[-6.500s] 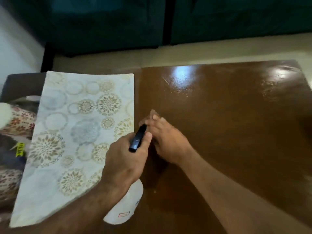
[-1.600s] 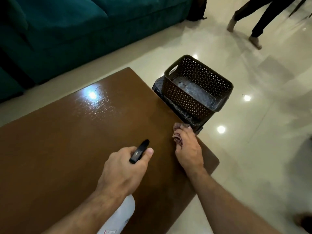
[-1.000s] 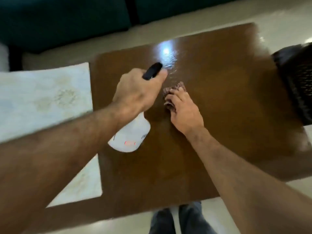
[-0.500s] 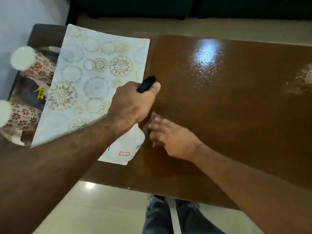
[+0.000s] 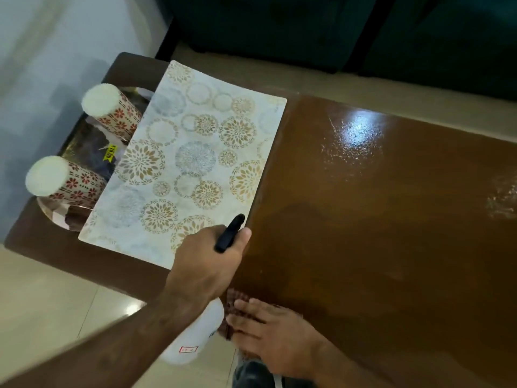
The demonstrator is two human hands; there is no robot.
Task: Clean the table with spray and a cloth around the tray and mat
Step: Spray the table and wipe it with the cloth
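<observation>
Brown table [image 5: 377, 219] under mat [image 5: 190, 163], tray [image 5: 56, 211], cloth [image 5: 233, 306]

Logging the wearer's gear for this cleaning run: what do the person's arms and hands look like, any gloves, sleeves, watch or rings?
Both arms are bare as far as the picture shows: no sleeves, no gloves. The left hand and right hand show no rings, and neither wrist carries a watch or band. The fingernails look short and plain. Below the table edge, what looks like dark blue trouser cloth shows.

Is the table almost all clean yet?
Partly. The open table right of the mat shines wet. The right hand presses the cloth at the near edge; the left hand holds the spray bottle. Around the tray looks unwiped.
</observation>
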